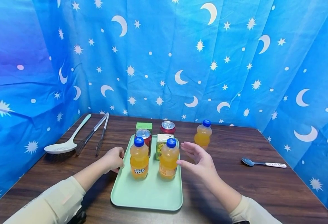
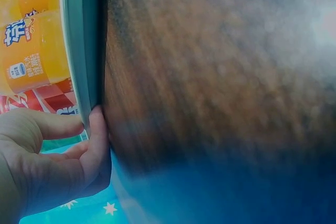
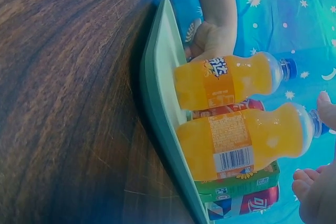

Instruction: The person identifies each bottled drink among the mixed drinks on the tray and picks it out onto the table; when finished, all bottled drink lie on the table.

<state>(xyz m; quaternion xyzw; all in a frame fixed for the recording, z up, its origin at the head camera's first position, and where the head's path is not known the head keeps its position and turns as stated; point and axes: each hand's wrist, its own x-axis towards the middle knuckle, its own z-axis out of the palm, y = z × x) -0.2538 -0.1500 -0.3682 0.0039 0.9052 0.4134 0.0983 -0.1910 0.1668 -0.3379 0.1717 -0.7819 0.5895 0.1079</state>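
The left hand (image 1: 114, 159) pinches the left rim of the green tray (image 1: 147, 196). The right hand (image 1: 201, 163), fingers spread, is beside the right bottle (image 1: 168, 163), upright on the tray; contact cannot be confirmed. The third bottle (image 1: 202, 136) stands off the tray, far right. Step in hand, as judged: steadying the tray while positioning the right bottle. The next move calls for withdrawing the right hand without tipping it.

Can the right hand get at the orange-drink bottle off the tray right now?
Likely yes: the right hand is open, and that bottle stands just beyond it, with nothing visibly between them.
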